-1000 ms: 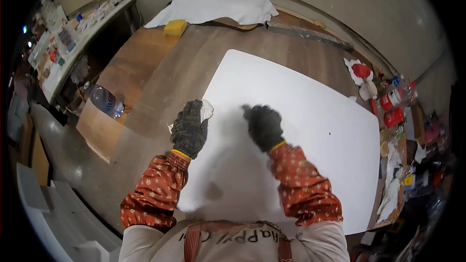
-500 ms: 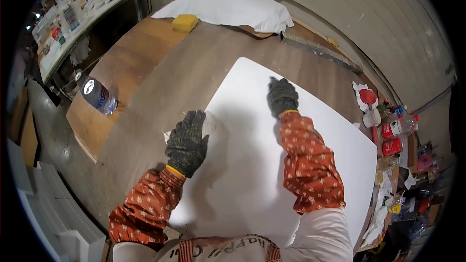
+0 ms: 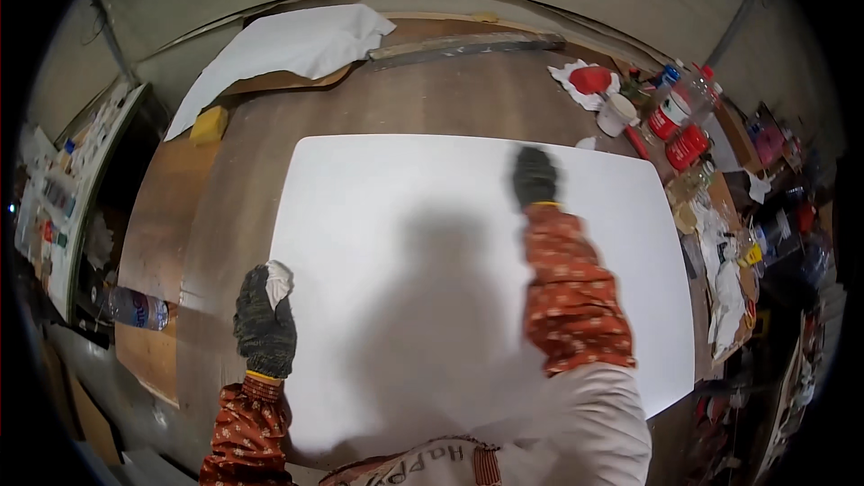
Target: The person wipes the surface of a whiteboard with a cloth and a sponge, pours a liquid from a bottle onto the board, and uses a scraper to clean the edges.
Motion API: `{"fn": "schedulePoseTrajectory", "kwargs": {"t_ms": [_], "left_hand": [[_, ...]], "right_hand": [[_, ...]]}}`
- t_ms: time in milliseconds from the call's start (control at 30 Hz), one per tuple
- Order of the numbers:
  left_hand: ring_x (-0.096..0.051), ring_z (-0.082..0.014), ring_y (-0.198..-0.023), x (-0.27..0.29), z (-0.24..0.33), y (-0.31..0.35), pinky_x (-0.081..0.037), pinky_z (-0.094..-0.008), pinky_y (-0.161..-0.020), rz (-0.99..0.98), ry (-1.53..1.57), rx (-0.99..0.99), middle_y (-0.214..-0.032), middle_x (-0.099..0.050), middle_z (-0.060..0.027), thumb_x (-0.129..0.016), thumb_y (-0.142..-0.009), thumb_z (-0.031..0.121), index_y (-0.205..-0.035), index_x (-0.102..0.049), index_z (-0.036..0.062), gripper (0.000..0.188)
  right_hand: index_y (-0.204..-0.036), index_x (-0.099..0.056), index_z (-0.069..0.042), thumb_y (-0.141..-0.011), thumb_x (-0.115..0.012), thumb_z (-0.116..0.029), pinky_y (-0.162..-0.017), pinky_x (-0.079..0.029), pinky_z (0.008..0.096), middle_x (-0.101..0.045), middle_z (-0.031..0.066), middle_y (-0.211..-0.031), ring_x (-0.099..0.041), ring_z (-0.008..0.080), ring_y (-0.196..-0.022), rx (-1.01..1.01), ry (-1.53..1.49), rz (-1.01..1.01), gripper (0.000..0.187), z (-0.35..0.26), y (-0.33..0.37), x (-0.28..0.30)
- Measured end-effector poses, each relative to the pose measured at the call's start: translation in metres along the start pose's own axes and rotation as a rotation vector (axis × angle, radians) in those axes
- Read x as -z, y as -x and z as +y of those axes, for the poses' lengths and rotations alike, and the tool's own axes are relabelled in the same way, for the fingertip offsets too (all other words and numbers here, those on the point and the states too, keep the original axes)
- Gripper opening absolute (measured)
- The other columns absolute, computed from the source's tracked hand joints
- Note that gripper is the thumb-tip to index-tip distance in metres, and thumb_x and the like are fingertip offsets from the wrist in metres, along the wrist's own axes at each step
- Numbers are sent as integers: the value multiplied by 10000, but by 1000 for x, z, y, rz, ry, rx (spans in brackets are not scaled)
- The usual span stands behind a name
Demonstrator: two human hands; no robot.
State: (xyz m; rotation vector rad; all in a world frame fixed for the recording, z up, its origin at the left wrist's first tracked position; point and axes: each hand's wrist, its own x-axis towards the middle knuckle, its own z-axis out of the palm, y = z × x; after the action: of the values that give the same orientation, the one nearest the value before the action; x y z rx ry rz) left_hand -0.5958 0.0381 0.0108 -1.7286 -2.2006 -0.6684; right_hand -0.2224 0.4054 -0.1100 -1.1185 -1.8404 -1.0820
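A large white panel [image 3: 360, 189] with rounded corners lies on the brown worktable, and the shadow of my head and body falls across it. At the panel's left edge, my left hand [image 3: 266, 324], in a dark knitted glove, is closed around a crumpled white cloth [image 3: 279, 282], part of which sticks out beside the fingers. My right hand [image 3: 535, 176], gloved the same way, is over the panel near its far edge. Motion blurs that hand, so its finger shape and any contact are unclear. Both forearms wear red patterned sleeve covers.
Along the back lie a white sheet [image 3: 297, 40], a yellow sponge [image 3: 209, 126] and a long grey bar [image 3: 468, 47]. Red-labelled bottles [image 3: 670, 114], a white cup [image 3: 616, 114] and crumpled paper crowd the right. A plastic bottle [image 3: 138, 308] lies at the left.
The view has turned, so the panel now appears squarer to me. My left hand, with the white cloth, is lower along the panel's left edge. My right hand remains near the far edge.
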Motion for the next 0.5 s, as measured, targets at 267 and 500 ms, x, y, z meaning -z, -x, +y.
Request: {"fn": "schedulePoseTrajectory", "kwargs": {"t_ms": [267, 500], "left_hand": [[-508, -331, -1139, 7, -18, 9, -398, -408, -975, -23, -150, 65, -1242, -531, -162, -480, -911, 282, -1260, -480, 35, 427], [-521, -313, -1137, -10, 2, -2, -402, -387, -978, -54, 51, 185, -1221, -552, -155, -492, -922, 261, -1236, -510, 40, 384]], "right_hand": [[-847, -636, -72, -883, -477, -265, -632, -536, 411, -665, 119, -814, -660, 270, -797, -925, 321, -855, 253, 152, 50, 91], [-774, -591, -105, -755, -543, -97, -522, -467, 396, -604, 104, -712, -603, 230, -664, -145, -549, -358, 53, -170, -36, 110]]}}
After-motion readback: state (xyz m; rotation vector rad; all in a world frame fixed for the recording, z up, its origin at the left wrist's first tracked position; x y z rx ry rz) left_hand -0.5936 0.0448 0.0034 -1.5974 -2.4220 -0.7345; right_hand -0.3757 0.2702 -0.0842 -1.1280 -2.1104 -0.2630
